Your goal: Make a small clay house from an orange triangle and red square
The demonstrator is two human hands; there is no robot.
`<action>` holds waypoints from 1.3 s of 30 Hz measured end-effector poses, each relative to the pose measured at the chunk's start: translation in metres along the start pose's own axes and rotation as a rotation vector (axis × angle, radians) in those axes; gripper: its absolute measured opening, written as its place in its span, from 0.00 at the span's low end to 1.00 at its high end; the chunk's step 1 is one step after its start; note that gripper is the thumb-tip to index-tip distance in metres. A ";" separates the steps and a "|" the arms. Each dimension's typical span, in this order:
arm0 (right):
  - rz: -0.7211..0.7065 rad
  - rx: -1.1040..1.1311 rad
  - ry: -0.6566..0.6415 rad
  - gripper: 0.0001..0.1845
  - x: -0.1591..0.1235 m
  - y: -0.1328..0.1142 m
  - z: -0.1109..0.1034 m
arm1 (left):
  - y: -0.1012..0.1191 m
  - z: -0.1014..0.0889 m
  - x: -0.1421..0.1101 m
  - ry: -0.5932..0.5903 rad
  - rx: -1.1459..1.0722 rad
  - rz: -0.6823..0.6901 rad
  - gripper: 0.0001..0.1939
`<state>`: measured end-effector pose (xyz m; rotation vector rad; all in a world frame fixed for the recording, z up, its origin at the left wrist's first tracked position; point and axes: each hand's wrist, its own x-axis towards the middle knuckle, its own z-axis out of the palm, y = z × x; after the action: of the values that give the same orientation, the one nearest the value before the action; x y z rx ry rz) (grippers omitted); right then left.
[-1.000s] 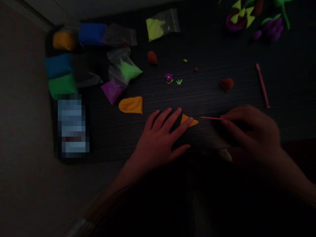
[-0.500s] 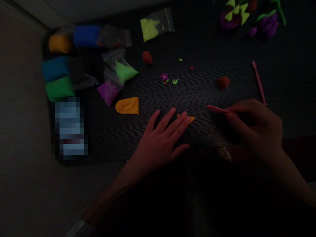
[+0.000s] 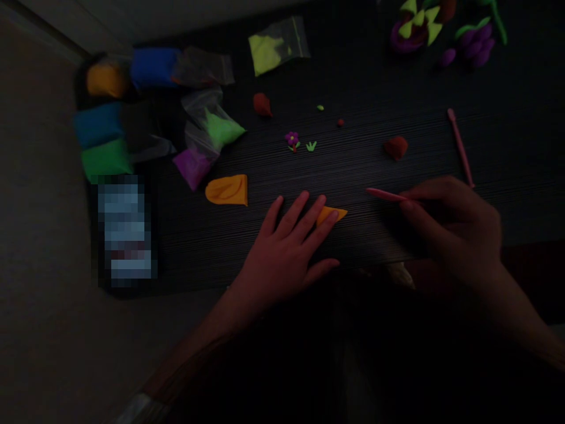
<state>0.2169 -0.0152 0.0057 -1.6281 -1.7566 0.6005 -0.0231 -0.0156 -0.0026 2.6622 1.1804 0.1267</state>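
Orange triangle (image 3: 325, 214) formed, mid-frame; further shaping unclear.
Left hand (image 3: 280, 256) open, fingertip on triangle; right hand (image 3: 461, 229) pinches pink tool (image 3: 380, 193), tip clear.

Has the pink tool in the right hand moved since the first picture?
Yes. Judged against the resting red lump nearby, the pink tool has its tip closer to that lump and farther from the orange triangle.

Craft spot, room type unclear | dark tabletop (image 3: 353, 171), centre | bagged coloured clay (image 3: 154, 68), upper left | clay models (image 3: 475, 46), upper right
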 end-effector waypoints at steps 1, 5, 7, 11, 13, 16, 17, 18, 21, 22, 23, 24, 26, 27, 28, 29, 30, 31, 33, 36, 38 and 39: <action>-0.004 -0.003 -0.006 0.06 0.000 0.000 0.000 | 0.000 0.000 0.000 -0.001 -0.005 0.002 0.31; -0.009 0.001 -0.020 0.06 0.000 0.000 0.000 | 0.000 -0.001 0.001 -0.007 -0.021 0.008 0.31; -0.010 -0.010 -0.009 0.06 0.000 0.001 0.000 | 0.000 -0.001 0.002 -0.008 -0.024 0.002 0.32; -0.027 -0.032 -0.005 0.05 0.001 0.001 0.001 | 0.001 -0.002 0.001 -0.009 -0.027 -0.003 0.32; -0.045 -0.029 -0.014 0.05 0.001 0.001 0.001 | 0.001 -0.002 0.001 -0.016 -0.028 -0.004 0.32; -0.091 -0.050 -0.037 0.05 0.001 0.001 0.001 | 0.001 -0.002 0.001 -0.018 -0.032 -0.007 0.32; -0.106 -0.060 -0.048 0.05 0.001 0.001 0.002 | 0.001 -0.002 0.001 -0.013 -0.035 -0.010 0.32; -0.115 -0.070 -0.060 0.05 0.002 0.001 0.002 | 0.001 -0.002 0.002 -0.007 -0.038 -0.013 0.32; -0.117 -0.084 -0.071 0.06 0.002 0.001 0.002 | 0.002 -0.001 0.002 0.001 -0.051 -0.023 0.32; -0.113 -0.085 -0.065 0.06 0.002 0.001 0.002 | 0.002 -0.001 0.002 0.001 -0.054 -0.027 0.32; -0.109 -0.087 -0.060 0.06 0.002 0.002 0.003 | 0.003 -0.002 0.002 0.000 -0.056 -0.033 0.32; -0.105 -0.088 -0.055 0.05 0.003 0.002 0.003 | 0.003 -0.002 0.003 0.000 -0.058 -0.039 0.32; -0.100 -0.091 -0.056 0.05 0.003 0.002 0.003 | 0.004 -0.002 0.003 0.002 -0.064 -0.049 0.32; -0.099 -0.093 -0.059 0.05 0.003 0.002 0.003 | 0.005 -0.002 0.004 0.005 -0.068 -0.053 0.32; -0.100 -0.092 -0.057 0.05 0.003 0.002 0.003 | 0.005 -0.002 0.004 0.010 -0.073 -0.055 0.31; -0.097 -0.091 -0.056 0.05 0.003 0.002 0.003 | 0.006 -0.002 0.004 0.015 -0.079 -0.057 0.31; -0.093 -0.088 -0.052 0.05 0.003 0.001 0.003 | 0.006 -0.002 0.005 0.023 -0.084 -0.059 0.31; -0.088 -0.086 -0.053 0.05 0.003 0.001 0.003 | 0.007 -0.002 0.006 0.030 -0.090 -0.064 0.30; -0.076 -0.081 -0.056 0.05 0.003 0.000 0.003 | 0.007 -0.001 0.009 0.052 -0.108 -0.079 0.28; -0.079 -0.081 -0.060 0.05 0.003 0.000 0.002 | 0.007 0.001 0.015 0.128 -0.154 -0.109 0.25; -0.088 -0.085 -0.058 0.05 0.004 0.001 0.002 | 0.006 0.003 0.021 0.201 -0.202 -0.138 0.21; -0.089 -0.084 -0.058 0.05 0.004 0.002 0.002 | 0.005 0.003 0.023 0.235 -0.226 -0.155 0.18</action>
<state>0.2167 -0.0111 0.0040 -1.5925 -1.9091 0.5441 -0.0036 -0.0023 -0.0050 2.3984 1.3479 0.5261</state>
